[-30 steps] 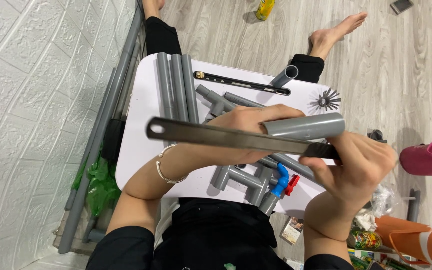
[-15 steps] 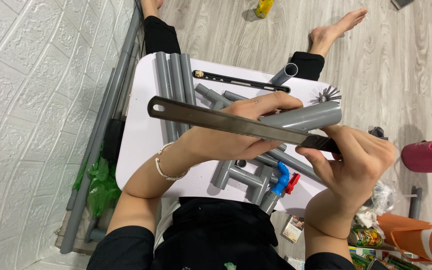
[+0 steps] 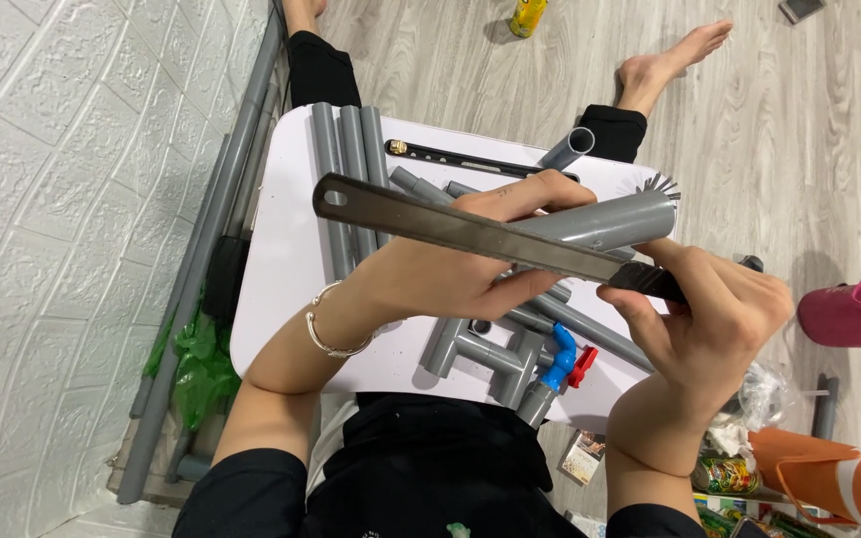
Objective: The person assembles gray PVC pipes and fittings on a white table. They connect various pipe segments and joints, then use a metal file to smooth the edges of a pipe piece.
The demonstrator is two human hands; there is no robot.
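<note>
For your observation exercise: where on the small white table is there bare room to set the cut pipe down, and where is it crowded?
Bare: the white table's left strip, between its edge and the long grey pipes. Crowded: the centre and right, under the left hand, saw blade and pipe fittings.

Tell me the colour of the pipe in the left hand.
Grey, in the head view: pipe, left hand.

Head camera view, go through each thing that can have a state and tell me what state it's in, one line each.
Left hand: closed around the grey pipe.
Grey pipe: held off the white table, open end to the right.
Right hand: gripping the saw's dark handle.
Saw blade: lying across the pipe, tilted.
Pipe assembly: flat on the table, blue and red valve handles attached.
Loose pipes: lying side by side.
</note>
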